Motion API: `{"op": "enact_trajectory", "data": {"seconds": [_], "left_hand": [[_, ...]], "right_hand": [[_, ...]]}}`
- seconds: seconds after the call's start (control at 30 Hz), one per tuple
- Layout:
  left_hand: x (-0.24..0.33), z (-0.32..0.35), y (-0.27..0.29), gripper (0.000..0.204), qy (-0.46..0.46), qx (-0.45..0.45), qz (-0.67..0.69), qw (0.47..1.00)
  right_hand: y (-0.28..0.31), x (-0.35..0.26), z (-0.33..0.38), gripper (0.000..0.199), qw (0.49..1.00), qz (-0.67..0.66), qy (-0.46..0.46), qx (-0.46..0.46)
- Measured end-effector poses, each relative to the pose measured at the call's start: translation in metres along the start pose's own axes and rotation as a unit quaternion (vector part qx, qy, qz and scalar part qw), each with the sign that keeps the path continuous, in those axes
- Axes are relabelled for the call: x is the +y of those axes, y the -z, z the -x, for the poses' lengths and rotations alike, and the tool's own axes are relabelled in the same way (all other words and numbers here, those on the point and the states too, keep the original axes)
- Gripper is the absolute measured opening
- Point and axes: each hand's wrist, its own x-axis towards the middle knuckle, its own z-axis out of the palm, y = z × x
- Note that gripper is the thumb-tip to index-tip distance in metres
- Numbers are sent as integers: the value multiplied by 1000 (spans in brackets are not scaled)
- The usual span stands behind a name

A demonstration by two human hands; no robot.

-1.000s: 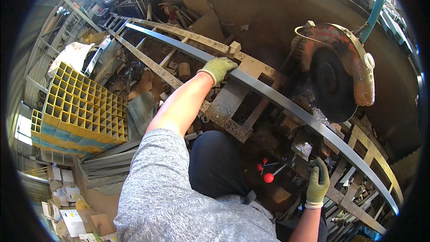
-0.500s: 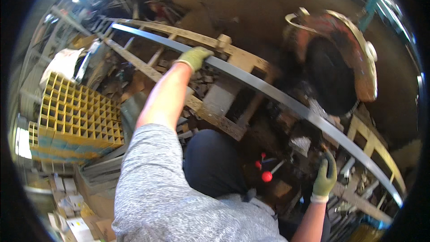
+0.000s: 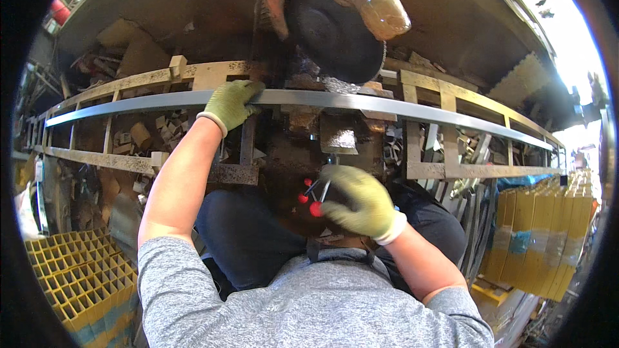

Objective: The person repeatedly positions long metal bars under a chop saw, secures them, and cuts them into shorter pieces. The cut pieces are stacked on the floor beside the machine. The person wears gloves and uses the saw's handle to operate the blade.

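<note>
A long grey metal bar (image 3: 361, 104) lies across the rail frame from left to right. My left hand (image 3: 231, 108), in a green glove, is closed over the bar left of the saw. At the upper middle, a large dark round saw blade (image 3: 329, 35) stands beneath a worn orange guard (image 3: 380, 9), just behind the bar. My right hand (image 3: 362, 203), also gloved, is at the levers in front of me. Its fingers and thumb are blurred but apart. Beside the thumb is a red ball knob (image 3: 316, 209) on a metal lever. Whether the fingers touch the lever, I cannot tell.
Pale slotted rail frames (image 3: 116, 161) extend to both sides, with scraps and offcuts (image 3: 169, 127) below. Stacks of yellow square tubes stand at lower left (image 3: 80, 270) and right (image 3: 541, 232). More loose metal bars (image 3: 461, 219) lie beside my right knee.
My view has turned to the right, bringing the saw to the upper middle. My right hand has come from beside the bar's right part to the red-knobbed levers. My left hand still grips the bar.
</note>
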Motion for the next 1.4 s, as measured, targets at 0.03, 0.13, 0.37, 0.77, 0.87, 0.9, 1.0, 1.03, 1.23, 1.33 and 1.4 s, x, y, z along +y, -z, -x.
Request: {"op": "enact_trajectory", "data": {"seconds": [0.03,0.13,0.37,0.77,0.87,0.9,1.0,1.03,1.23,1.33,1.4], "left_hand": [[-3,0,1,66,1,-3,-10,1000],[-7,2,3,60,-11,23,16,1000],[-1,-1,7,59,16,-58,-44,997],[10,3,2,54,33,22,-68,997],[25,8,12,54,40,10,-95,995],[35,13,14,55,50,14,-121,991],[89,48,0,56,21,158,-123,980],[110,69,-12,56,1,108,-17,994],[178,105,-119,98,92,-367,210,901],[173,105,-141,81,144,-351,523,763],[171,109,-138,66,290,-370,708,527]], "right_hand": [[-15,-12,-4,54,998,48,32,-33],[-33,-25,8,36,990,122,1,-67],[-60,80,109,51,981,83,-167,50],[-148,29,68,66,897,-237,-332,-172],[-103,43,93,43,959,-147,-209,119],[-98,55,97,48,947,-138,-207,202],[-98,86,121,71,945,28,-302,124],[-107,92,126,82,928,6,-368,66],[-158,113,113,129,894,10,-425,-140],[-162,121,105,131,903,14,-409,-131],[-164,125,105,132,891,0,-426,-157]]}}
